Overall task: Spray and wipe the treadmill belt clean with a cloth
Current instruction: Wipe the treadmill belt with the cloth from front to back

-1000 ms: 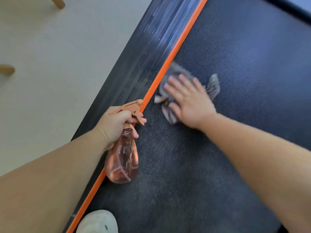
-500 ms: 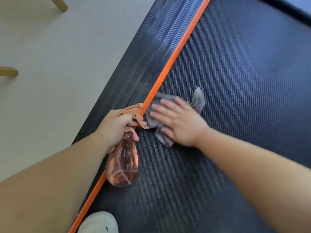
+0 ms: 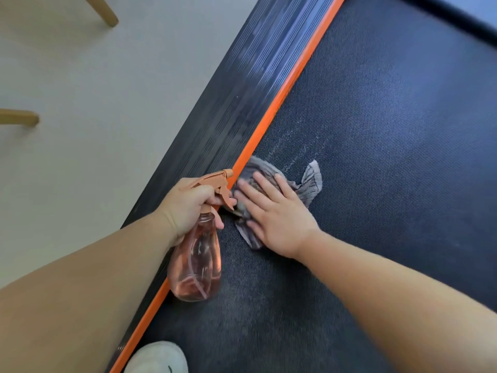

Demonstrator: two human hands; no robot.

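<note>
**mopfan88:** ok so what's the right hand (image 3: 279, 222) doing here, is it actually gripping the cloth (image 3: 309, 184)?

**belt_guy:** nah, it's not gripping. Palm down, fingers spread and lying flat, pressing the grey cloth onto the treadmill belt (image 3: 390, 117). The cloth is bunched under the hand, with one corner sticking out past the fingers toward the belt's middle and another bit poking out below the thumb side.

**mopfan88:** and where's it sitting on the belt?

**belt_guy:** right at the left edge, touching the orange strip (image 3: 269, 125) that's running between the belt and the ribbed black side rail (image 3: 228, 109).

**mopfan88:** left hand (image 3: 188, 205)?

**belt_guy:** it's wrapping closed around the neck of a see-through pink spray bottle (image 3: 196, 267), fingers curling at the orange trigger. Nozzle is pointing at the cloth, nearly touching the right hand's fingertips. The bottle body is hanging down over the orange strip, tilted; can't tell if it's resting on the belt.

**mopfan88:** anything else around?

**belt_guy:** a white shoe (image 3: 157, 358) at the bottom edge on the belt, pale floor (image 3: 94, 117) on the left, and two wooden furniture legs (image 3: 103, 10) on it.
</note>
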